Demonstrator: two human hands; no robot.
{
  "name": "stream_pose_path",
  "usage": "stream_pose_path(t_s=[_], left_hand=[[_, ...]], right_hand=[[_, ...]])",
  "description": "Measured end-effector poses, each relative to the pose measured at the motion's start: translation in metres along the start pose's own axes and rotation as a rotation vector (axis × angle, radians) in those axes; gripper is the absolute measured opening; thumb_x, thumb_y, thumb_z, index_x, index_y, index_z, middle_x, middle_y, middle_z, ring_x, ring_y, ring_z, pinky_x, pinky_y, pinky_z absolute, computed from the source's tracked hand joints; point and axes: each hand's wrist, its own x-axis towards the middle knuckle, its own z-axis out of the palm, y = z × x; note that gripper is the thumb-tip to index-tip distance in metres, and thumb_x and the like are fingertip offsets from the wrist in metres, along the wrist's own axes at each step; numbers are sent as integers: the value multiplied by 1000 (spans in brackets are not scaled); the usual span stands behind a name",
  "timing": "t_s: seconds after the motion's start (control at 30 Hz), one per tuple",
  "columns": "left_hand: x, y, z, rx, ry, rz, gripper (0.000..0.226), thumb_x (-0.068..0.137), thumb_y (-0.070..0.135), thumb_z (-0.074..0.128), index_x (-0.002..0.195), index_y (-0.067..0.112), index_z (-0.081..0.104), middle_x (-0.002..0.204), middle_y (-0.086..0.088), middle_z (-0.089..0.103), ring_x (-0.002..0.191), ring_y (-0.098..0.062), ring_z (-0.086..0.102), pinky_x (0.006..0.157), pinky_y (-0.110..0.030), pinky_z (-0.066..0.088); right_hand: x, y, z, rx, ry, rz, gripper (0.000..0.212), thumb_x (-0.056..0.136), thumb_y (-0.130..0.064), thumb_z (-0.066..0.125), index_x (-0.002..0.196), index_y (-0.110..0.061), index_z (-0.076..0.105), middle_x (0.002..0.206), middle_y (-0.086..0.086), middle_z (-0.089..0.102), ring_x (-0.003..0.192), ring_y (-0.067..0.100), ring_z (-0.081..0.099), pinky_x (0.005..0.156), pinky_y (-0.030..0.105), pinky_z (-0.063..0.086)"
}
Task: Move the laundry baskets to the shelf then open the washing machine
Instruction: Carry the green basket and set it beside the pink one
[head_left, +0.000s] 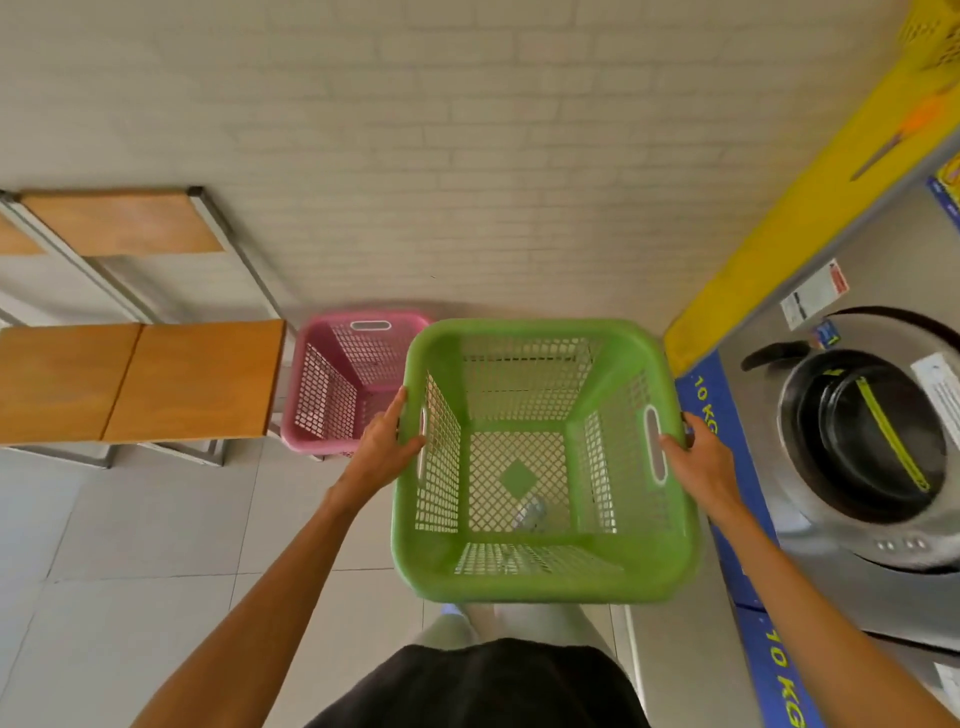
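Note:
I hold an empty green laundry basket (543, 577) in front of me, above the floor. My left hand (382, 449) grips its left rim by the handle slot, and my right hand (698, 460) grips the right rim. A pink laundry basket (345, 382) stands on the floor behind and to the left, against the wall. The wooden shelf (140, 379) on a metal frame is at the left, with an upper board (122, 223) behind it. On the right is the washing machine (862, 441), its round door shut.
A white brick wall runs across the back. A yellow panel (810, 208) and a blue "10 KG" strip (727, 467) edge the washer bank on the right. Another yellow basket (932, 31) sits on top at the far right. The floor is pale tile.

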Motion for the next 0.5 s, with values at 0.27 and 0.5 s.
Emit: stream_pose_path(t_s=[0.27, 0.5], left_hand=[[129, 3, 28, 26, -88, -104, 99, 83, 25, 72, 156, 30, 4, 137, -16, 54, 116, -34, 60, 89, -57, 55], [213, -19, 61, 9, -153, -166, 103, 79, 8, 66, 156, 31, 1, 135, -16, 54, 113, -36, 60, 91, -55, 54]], right_hand=[[140, -8, 24, -57, -80, 76, 47, 95, -16, 57, 139, -8, 47, 113, 18, 65, 74, 23, 53, 58, 27, 39], [233, -2, 64, -156, -182, 186, 34, 94, -12, 53, 128, -8, 52, 87, 8, 58, 62, 20, 52, 48, 22, 37]])
